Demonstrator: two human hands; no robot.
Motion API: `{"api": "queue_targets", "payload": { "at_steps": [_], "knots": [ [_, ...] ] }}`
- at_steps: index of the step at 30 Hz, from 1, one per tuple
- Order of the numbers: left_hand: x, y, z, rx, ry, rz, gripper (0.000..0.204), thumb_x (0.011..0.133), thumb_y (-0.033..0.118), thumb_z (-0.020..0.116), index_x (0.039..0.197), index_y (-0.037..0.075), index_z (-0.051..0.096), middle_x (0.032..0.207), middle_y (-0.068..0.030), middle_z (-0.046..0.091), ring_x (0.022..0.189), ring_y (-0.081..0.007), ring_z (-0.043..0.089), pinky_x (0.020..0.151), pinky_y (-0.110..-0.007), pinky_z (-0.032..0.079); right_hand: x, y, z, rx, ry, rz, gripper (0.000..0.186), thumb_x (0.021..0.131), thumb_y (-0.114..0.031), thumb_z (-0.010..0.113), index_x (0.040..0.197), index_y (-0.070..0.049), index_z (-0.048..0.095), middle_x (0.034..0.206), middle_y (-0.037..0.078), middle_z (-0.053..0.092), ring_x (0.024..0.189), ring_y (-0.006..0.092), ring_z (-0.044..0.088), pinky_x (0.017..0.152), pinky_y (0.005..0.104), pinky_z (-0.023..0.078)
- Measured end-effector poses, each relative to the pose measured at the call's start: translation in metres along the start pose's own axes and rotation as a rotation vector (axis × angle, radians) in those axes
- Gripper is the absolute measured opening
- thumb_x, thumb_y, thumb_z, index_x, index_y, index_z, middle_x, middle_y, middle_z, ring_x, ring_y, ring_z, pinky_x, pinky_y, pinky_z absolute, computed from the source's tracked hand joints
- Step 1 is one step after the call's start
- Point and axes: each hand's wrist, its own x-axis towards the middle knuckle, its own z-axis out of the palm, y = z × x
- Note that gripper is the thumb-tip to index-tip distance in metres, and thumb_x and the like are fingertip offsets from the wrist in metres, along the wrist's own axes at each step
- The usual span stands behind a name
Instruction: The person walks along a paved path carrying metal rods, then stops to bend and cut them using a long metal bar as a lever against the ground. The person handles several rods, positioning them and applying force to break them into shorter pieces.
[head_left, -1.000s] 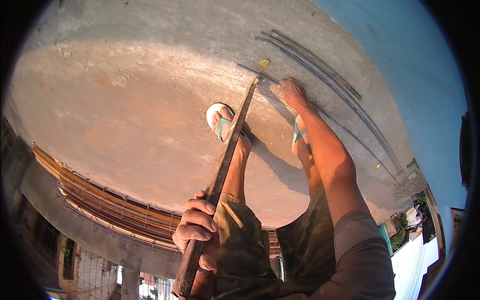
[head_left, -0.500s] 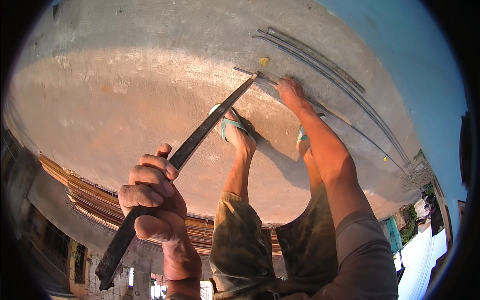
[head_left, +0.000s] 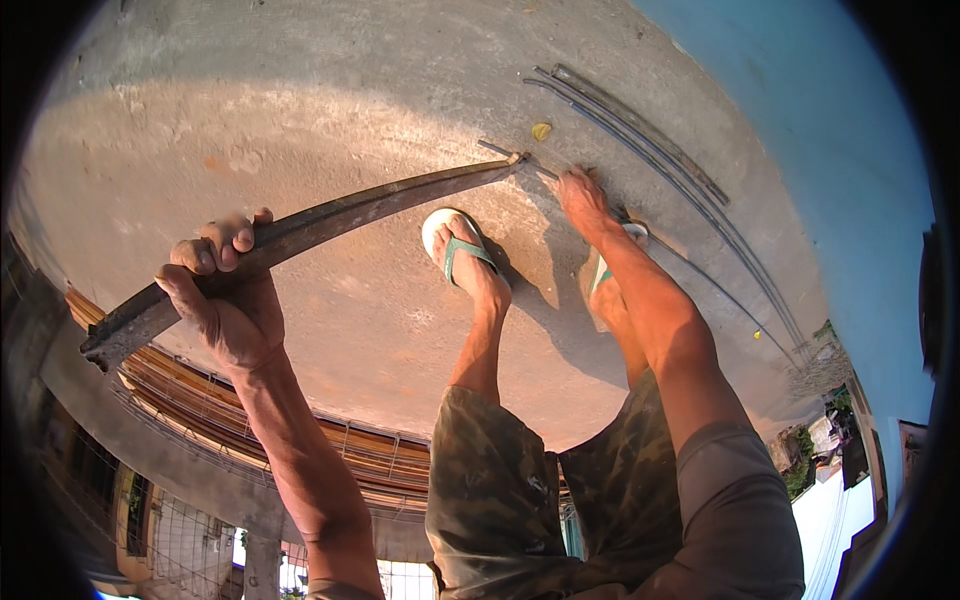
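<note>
A person stood bent over a concrete slab (head_left: pixel 300 110), seen from their own head. Their left hand (head_left: pixel 225 290) was closed in a full fist around the near end of a long dark metal bar (head_left: pixel 330 215). The bar's far tip (head_left: pixel 515 158) sat on a thin steel rod (head_left: pixel 500 150) lying on the slab. The right hand (head_left: pixel 580 195) pressed down on that rod just beside the tip, fingers spread flat; whether they curled around it could not be told.

Since a second earlier, the bar had swung from pointing nearly straight toward the person to lying far out to their left, while its tip stayed at the rod. This looked like a levering stroke, probably bending the rod.

Both feet wore green-strapped sandals (head_left: pixel 455 240); the right foot stood on the rod. More rods (head_left: pixel 650 130) lay beyond, near a small yellow scrap (head_left: pixel 540 131).
</note>
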Motion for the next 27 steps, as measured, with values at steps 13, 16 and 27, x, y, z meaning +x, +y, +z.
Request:
{"api": "queue_targets", "payload": {
  "at_steps": [13, 16, 27],
  "knots": [
    [0.022, 0.024, 0.001, 0.121, 0.376, 0.078, 0.016, 0.094, 0.024, 0.054, 0.098, 0.008, 0.056, 0.078, -0.0018, 0.057, 0.086, -0.0184, 0.056, 0.097, -0.049, 0.038, 0.012, 0.113, -0.119, -0.284, 0.208, 0.226, 0.049, 0.083, -0.01, 0.059, 0.13, -0.009, 0.047, 0.135, 0.014, 0.046, 0.123, 0.0295, 0.045, 0.103, 0.0423, 0.036],
    [0.03, 0.024, -0.004, 0.037, 0.286, 0.104, 0.016, 0.093, 0.02, 0.056, 0.083, 0.008, 0.055, 0.067, 0.002, 0.048, 0.067, -0.0128, 0.049, 0.076, -0.035, 0.042, 0.01, 0.172, -0.117, -0.417, 0.077, 0.308, 0.053, 0.08, -0.008, 0.06, 0.131, -0.009, 0.045, 0.134, 0.016, 0.047, 0.122, 0.0307, 0.045, 0.104, 0.0428, 0.035],
    [0.042, 0.016, 0.003, 0.069, 0.363, 0.107, 0.01, 0.088, 0.008, 0.059, 0.079, 0.009, 0.055, 0.063, 0.0025, 0.043, 0.06, -0.0105, 0.045, 0.07, -0.033, 0.044, -0.073, 0.172, -0.182, 0.062, -0.28, 0.167, 0.039, 0.08, -0.019, 0.058, 0.116, -0.007, 0.049, 0.098, 0.016, 0.062, 0.092, 0.0284, 0.059, 0.077, 0.0391, 0.045]
  ]
}}
